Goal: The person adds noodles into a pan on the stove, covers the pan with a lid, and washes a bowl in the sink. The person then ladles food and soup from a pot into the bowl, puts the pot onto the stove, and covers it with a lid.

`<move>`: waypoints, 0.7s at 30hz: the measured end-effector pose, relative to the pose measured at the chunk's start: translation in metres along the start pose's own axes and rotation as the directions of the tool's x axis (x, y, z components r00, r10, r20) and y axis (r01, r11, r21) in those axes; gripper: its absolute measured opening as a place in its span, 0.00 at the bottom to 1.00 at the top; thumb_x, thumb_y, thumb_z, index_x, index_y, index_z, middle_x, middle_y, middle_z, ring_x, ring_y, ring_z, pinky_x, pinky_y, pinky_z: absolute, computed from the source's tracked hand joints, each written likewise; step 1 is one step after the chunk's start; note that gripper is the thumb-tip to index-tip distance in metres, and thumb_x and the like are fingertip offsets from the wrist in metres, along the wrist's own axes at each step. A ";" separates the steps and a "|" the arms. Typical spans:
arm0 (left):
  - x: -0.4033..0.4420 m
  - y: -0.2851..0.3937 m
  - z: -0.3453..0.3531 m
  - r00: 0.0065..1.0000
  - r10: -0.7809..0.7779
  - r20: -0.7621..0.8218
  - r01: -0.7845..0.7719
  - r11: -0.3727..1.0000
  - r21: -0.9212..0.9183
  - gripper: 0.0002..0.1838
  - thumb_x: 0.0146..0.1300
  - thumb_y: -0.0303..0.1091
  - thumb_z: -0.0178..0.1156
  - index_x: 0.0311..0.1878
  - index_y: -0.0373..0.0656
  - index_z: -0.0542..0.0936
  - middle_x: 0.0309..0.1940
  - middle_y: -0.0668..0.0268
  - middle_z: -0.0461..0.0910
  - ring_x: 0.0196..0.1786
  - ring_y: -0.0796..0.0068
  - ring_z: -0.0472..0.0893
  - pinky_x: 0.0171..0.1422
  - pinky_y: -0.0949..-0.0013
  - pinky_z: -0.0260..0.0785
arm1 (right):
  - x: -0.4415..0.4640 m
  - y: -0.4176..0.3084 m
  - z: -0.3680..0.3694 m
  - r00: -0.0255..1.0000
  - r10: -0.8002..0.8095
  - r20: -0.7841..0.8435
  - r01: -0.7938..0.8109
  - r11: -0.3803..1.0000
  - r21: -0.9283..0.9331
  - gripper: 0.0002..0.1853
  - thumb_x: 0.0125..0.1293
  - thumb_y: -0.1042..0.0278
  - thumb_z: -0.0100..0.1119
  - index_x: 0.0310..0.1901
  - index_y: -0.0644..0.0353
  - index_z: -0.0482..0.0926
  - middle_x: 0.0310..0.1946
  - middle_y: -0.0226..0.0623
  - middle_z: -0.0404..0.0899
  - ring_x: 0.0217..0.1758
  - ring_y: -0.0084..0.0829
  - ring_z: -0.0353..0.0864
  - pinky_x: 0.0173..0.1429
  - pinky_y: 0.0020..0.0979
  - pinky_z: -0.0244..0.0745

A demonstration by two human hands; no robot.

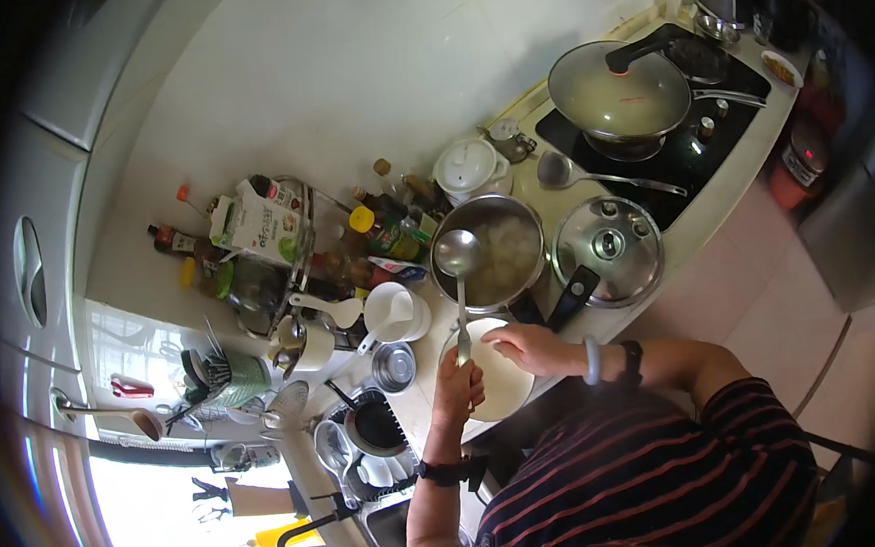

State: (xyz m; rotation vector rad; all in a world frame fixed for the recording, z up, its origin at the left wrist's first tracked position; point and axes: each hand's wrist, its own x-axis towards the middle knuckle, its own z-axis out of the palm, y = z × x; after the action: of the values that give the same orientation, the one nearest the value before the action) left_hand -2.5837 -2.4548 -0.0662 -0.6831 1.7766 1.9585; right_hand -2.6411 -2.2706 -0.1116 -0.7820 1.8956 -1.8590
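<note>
Over the counter (pixel 423 395), seen from my head camera, my left hand (pixel 454 388) is wrapped round the handle of a metal ladle (pixel 457 254), fingers curled firmly on it. The ladle's scoop hangs over the left side of the pot (pixel 499 206), above cloudy liquid with pale lumps (pixel 513 245). My right hand (pixel 540 349) reaches across the white bowl (pixel 506 398), just beside the ladle's handle, fingers partly bent; whether they touch the bowl or only hover, I cannot tell. The bowl sits between my body and the pot.

To manage the ladle well, I think I should hold the scoop level, tilt it slowly, and leave my right fingers clear of its path and any drips.

The scoop is round and shiny, the pot's steel wall duller, the bowl smooth with a thin rim. The lumps look soft-edged. Right of the pot lies a round, polished lid (pixel 587 256) with a black handle; beyond it are a flat metal spatula (pixel 557 171) and a wok under domed glass (pixel 587 104).
</note>
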 end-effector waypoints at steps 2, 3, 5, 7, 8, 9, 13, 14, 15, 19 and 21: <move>0.021 -0.024 -0.016 0.880 0.467 -0.082 -0.338 0.740 0.582 0.20 0.61 0.27 0.47 0.57 0.44 0.63 0.24 0.57 0.76 0.22 0.63 0.77 0.23 0.63 0.67 | -0.018 -0.024 -0.021 0.918 -0.330 -0.220 0.137 0.784 -0.606 0.12 0.59 0.65 0.59 0.42 0.59 0.72 0.31 0.38 0.73 0.38 0.38 0.76 0.41 0.36 0.71; 0.022 -0.021 -0.012 0.586 0.800 0.129 -0.360 0.114 0.926 0.22 0.60 0.27 0.49 0.58 0.45 0.63 0.26 0.55 0.77 0.24 0.58 0.79 0.25 0.59 0.68 | -0.024 -0.029 -0.033 0.932 -0.281 -0.229 0.071 0.761 -0.645 0.19 0.55 0.64 0.63 0.44 0.62 0.69 0.32 0.39 0.73 0.42 0.42 0.75 0.43 0.37 0.71; 0.019 -0.008 -0.011 0.680 0.729 0.077 -0.176 0.061 0.983 0.23 0.59 0.27 0.50 0.59 0.46 0.63 0.28 0.54 0.78 0.28 0.54 0.79 0.28 0.56 0.69 | -0.035 -0.010 -0.035 0.942 -0.156 -0.296 -0.048 0.811 -0.583 0.21 0.55 0.64 0.64 0.45 0.63 0.66 0.29 0.38 0.70 0.38 0.40 0.74 0.41 0.36 0.70; 0.017 0.015 -0.003 0.756 0.655 -0.013 0.123 -0.123 0.985 0.27 0.57 0.27 0.52 0.61 0.50 0.63 0.31 0.58 0.79 0.31 0.56 0.81 0.32 0.56 0.71 | -0.040 0.030 -0.028 0.937 -0.072 -0.341 -0.138 0.823 -0.552 0.26 0.55 0.66 0.64 0.47 0.66 0.59 0.27 0.40 0.69 0.31 0.35 0.75 0.36 0.33 0.72; 0.022 0.020 -0.002 0.756 0.654 -0.012 0.124 -0.124 0.985 0.27 0.57 0.27 0.52 0.61 0.50 0.63 0.31 0.58 0.79 0.31 0.56 0.81 0.32 0.56 0.71 | -0.033 0.041 -0.027 0.937 -0.071 -0.341 -0.137 0.824 -0.550 0.26 0.55 0.66 0.64 0.47 0.66 0.59 0.27 0.40 0.69 0.31 0.35 0.75 0.36 0.33 0.72; 0.027 0.025 -0.001 0.762 0.647 -0.022 0.188 -0.189 0.964 0.27 0.57 0.27 0.52 0.62 0.51 0.63 0.31 0.59 0.79 0.31 0.58 0.81 0.32 0.57 0.71 | -0.027 0.046 -0.026 0.940 0.224 -0.256 -0.242 0.970 -0.040 0.26 0.56 0.66 0.63 0.47 0.67 0.58 0.26 0.40 0.70 0.27 0.32 0.75 0.31 0.31 0.72; 0.042 0.031 0.004 0.740 0.672 -0.043 0.295 -0.266 0.918 0.27 0.57 0.28 0.53 0.61 0.54 0.65 0.29 0.62 0.77 0.31 0.64 0.82 0.31 0.62 0.73 | -0.022 0.055 -0.020 0.899 0.432 -0.076 -0.385 0.860 0.336 0.24 0.58 0.68 0.59 0.46 0.69 0.55 0.21 0.40 0.73 0.16 0.26 0.74 0.17 0.27 0.69; 0.047 0.029 0.003 0.739 0.672 -0.043 0.296 -0.267 0.917 0.27 0.57 0.28 0.53 0.61 0.54 0.65 0.29 0.62 0.77 0.31 0.64 0.82 0.31 0.62 0.73 | -0.023 0.055 -0.023 0.899 0.431 -0.076 -0.384 0.860 0.337 0.24 0.58 0.68 0.59 0.46 0.69 0.55 0.21 0.40 0.73 0.16 0.26 0.74 0.17 0.27 0.69; 0.051 0.029 0.003 0.711 0.703 -0.012 0.276 -0.262 0.925 0.26 0.57 0.28 0.53 0.60 0.54 0.66 0.29 0.62 0.77 0.30 0.64 0.82 0.31 0.63 0.73 | -0.027 0.053 -0.029 0.901 0.425 -0.093 -0.391 0.885 0.253 0.23 0.58 0.68 0.59 0.45 0.68 0.56 0.18 0.39 0.71 0.15 0.27 0.73 0.16 0.28 0.69; 0.055 0.030 0.014 0.716 0.698 0.029 0.273 -0.317 0.908 0.23 0.58 0.29 0.53 0.59 0.54 0.68 0.26 0.64 0.77 0.29 0.64 0.82 0.29 0.65 0.73 | -0.032 0.042 -0.051 0.909 0.410 -0.073 -0.403 0.910 0.094 0.20 0.54 0.71 0.56 0.39 0.69 0.54 0.16 0.40 0.70 0.13 0.28 0.71 0.14 0.29 0.67; 0.063 0.030 0.014 0.734 0.678 0.025 0.236 -0.289 0.928 0.21 0.58 0.30 0.53 0.56 0.55 0.70 0.28 0.60 0.78 0.30 0.60 0.82 0.32 0.60 0.74 | -0.033 0.036 -0.059 0.907 0.418 -0.060 -0.414 0.908 0.060 0.21 0.54 0.70 0.56 0.39 0.69 0.54 0.16 0.40 0.70 0.13 0.28 0.71 0.13 0.29 0.67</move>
State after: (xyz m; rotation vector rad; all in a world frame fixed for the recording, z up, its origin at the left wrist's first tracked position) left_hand -2.6526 -2.4453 -0.0795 -0.1301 3.1845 -0.5104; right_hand -2.6564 -2.2051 -0.1480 -0.2642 1.8743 -1.6688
